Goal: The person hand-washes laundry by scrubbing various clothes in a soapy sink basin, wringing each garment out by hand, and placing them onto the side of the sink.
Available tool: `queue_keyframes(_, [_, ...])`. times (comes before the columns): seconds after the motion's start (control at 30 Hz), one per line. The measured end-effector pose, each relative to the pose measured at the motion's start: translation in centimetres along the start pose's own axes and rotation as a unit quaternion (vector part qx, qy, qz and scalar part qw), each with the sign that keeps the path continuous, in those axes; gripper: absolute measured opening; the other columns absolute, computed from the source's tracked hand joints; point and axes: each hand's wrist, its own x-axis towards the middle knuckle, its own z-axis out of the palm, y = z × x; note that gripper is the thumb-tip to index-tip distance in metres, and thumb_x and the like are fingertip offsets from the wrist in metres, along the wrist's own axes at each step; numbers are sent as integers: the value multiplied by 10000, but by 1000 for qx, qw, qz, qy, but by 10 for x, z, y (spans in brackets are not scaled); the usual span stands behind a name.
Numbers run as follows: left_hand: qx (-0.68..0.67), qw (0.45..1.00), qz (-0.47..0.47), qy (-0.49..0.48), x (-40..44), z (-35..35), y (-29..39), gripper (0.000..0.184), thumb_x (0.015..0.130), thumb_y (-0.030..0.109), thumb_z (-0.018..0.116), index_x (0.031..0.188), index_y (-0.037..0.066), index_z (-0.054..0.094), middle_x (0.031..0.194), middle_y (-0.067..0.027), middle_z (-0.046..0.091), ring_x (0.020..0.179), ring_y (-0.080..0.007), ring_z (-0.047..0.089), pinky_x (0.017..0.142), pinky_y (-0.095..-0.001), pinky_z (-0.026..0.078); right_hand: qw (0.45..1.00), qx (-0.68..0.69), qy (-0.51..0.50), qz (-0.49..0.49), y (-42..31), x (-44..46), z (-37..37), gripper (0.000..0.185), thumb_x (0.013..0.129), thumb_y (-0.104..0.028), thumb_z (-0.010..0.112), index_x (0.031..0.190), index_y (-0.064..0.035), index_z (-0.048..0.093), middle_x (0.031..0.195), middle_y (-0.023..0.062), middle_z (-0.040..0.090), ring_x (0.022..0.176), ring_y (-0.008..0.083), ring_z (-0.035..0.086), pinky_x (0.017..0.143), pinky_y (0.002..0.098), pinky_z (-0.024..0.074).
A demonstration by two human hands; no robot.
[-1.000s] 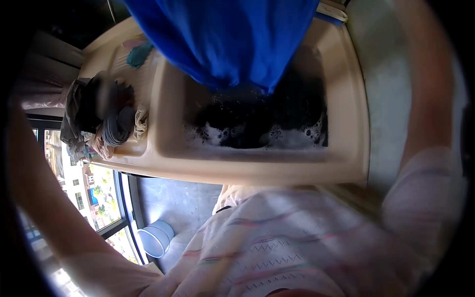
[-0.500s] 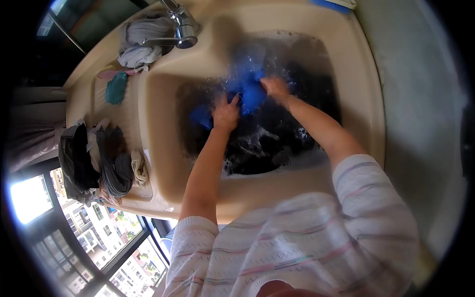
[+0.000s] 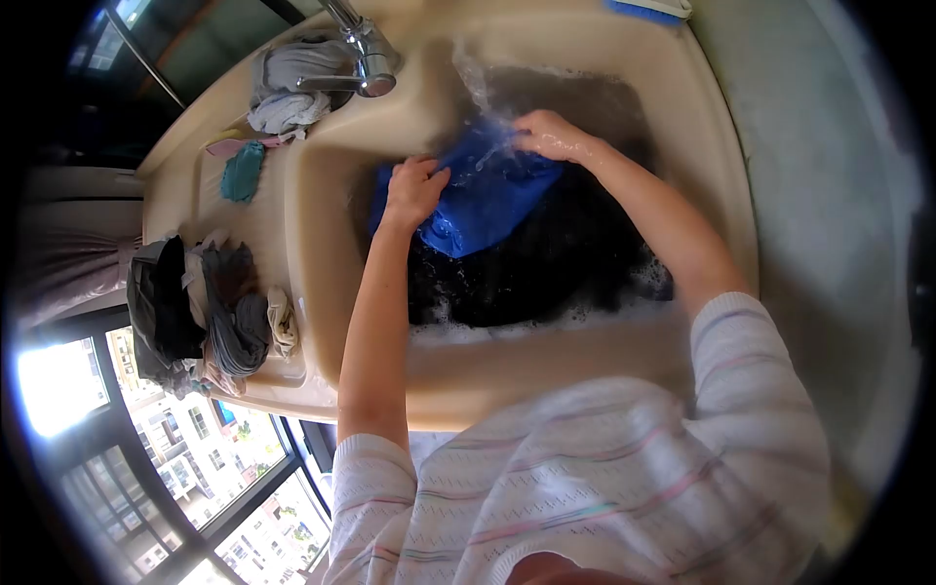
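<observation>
In the beige sink basin point(image 3: 331, 263), a wet blue cloth point(image 3: 487, 210) lies in dark water above black fabric point(image 3: 526, 273). My left hand point(image 3: 416, 190) is closed on the cloth's left side, its fingers curled. At the upper right edge of the cloth, my right hand point(image 3: 546, 135) has its fingers bent together on the fabric, their tips partly hidden by splashing water. White suds point(image 3: 507, 330) float along the near side of the basin.
A chrome tap point(image 3: 370, 63) stands at the upper left, beside grey cloths point(image 3: 292, 83). Dark and grey clothes point(image 3: 229, 312) and a teal cloth point(image 3: 242, 173) rest on the ribbed left ledge. A blue-bristled brush point(image 3: 651, 10) is at the top right edge.
The blue cloth, first held up high, came down into the water and is now spread wider. My hands have moved slightly apart and away from my body since half a second ago.
</observation>
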Motion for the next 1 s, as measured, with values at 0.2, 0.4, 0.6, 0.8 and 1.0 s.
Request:
queue_keyframes(0.2, [-628, 746, -197, 103, -5, -91, 76, 227, 825, 92, 547, 994, -53, 589, 857, -116, 631, 717, -182, 619, 665, -264, 498, 930, 311, 142, -135, -93, -21, -63, 173, 788, -77, 545, 925, -16, 631, 932, 24, 613, 819, 102, 561, 730, 218, 439])
queue_keyframes(0.4, [-785, 598, -157, 46, -5, -50, 99, 301, 902, 200, 431, 1117, 2, 504, 1030, -94, 571, 932, -190, 557, 812, -307, 448, 922, 315, 26, -225, -128, -26, 2, 707, 698, -103, 676, 1318, -94, 337, 1305, 63, 402, 1219, 198, 341, 1011, 317, 278])
queue_keyframes(0.6, [-578, 771, -251, -86, -37, -13, 77, 432, 855, 427, 485, 1123, 91, 523, 1089, -32, 551, 1023, -172, 500, 857, -331, 397, 980, -37, -29, -191, -87, -35, 62, 789, 603, -63, 720, 1295, -123, 347, 1225, 116, 449, 1153, 287, 416, 937, 350, 374])
queue_keyframes(0.8, [-65, 982, -167, -61, -63, -17, 40, 467, 674, 338, 653, 1058, 75, 614, 1020, -195, 592, 960, -333, 558, 856, -371, 437, 977, -187, -9, -103, -9, -50, 119, 449, 678, -27, 575, 1116, -86, 501, 1126, 137, 508, 999, 339, 510, 827, 377, 438])
queue_keyframes(1.0, [-125, 981, -147, 10, -69, -27, 30, 547, 646, 325, 679, 1121, 77, 569, 1049, -178, 582, 998, -324, 542, 878, -371, 424, 952, 297, 64, -48, -101, -33, 9, 239, 648, 8, 523, 877, -41, 565, 799, 65, 583, 717, 163, 567, 676, 267, 468])
